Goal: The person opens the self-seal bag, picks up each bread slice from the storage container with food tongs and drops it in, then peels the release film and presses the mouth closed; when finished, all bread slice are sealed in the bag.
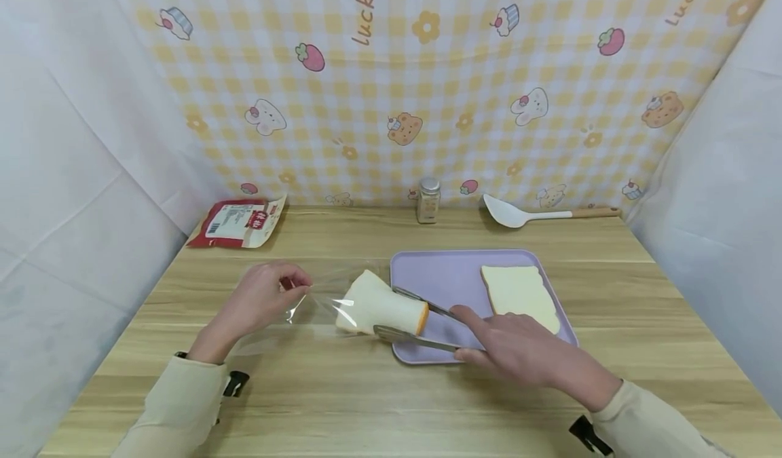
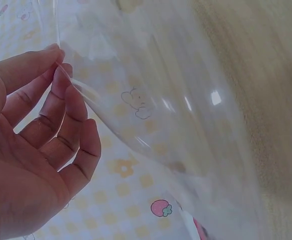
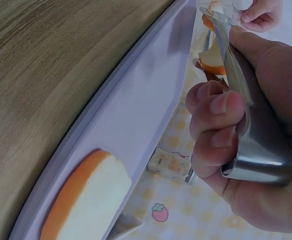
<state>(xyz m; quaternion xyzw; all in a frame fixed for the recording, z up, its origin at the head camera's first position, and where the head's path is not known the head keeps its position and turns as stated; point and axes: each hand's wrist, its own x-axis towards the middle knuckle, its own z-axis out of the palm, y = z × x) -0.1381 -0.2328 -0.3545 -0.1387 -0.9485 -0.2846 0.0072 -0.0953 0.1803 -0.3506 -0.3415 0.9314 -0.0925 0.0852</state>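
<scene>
My left hand (image 1: 269,298) pinches the edge of a clear plastic bag (image 2: 176,115) between thumb and fingertips, left of the tray. In my right hand (image 1: 519,349) are metal tongs (image 3: 266,160), gripped with the thumb on one side and curled fingers on the other. The tongs' two arms lie on either side of a bread slice (image 1: 381,305). That slice bends over, its orange crust toward the right hand, and its left part lies at or inside the bag's mouth. Another bread slice (image 1: 522,295) lies flat on the right of a lilac tray (image 1: 436,268).
Behind the tray stand a glass shaker jar (image 1: 429,201) with a grey lid and, to its right, a white spatula (image 1: 510,212) with a wooden handle. A red and cream food packet (image 1: 238,224) lies at the back left. Checked cloth hangs behind the wooden table (image 1: 342,404).
</scene>
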